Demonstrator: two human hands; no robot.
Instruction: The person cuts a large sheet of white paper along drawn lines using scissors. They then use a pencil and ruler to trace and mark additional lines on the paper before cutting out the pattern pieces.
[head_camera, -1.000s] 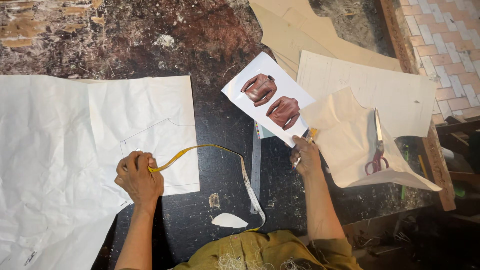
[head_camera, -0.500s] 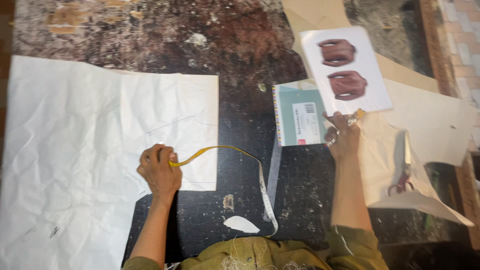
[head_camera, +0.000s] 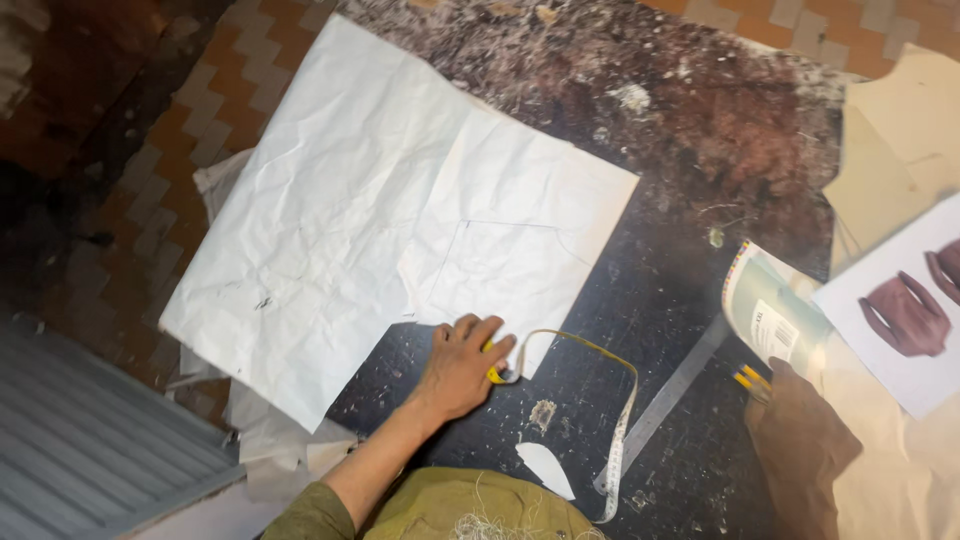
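Table (head_camera: 700, 150) view now tilted leftward

From my end the light is uneven: the white paper sheets (head_camera: 340, 230) are bright, nearly washed out, while the upper left corner and the floor there sink into dimness. The right hand (head_camera: 800, 440) sits in shadow and smears with motion blur (its fingers are hard to separate). The dark speckled table (head_camera: 720, 130) looks soft and grainy.

View swings left, right hand lifts booklet

The right hand (head_camera: 800, 430) now raises the booklet (head_camera: 775, 315) and pencil (head_camera: 752, 381); the photo sheet (head_camera: 905, 315) sits at the frame's right edge.
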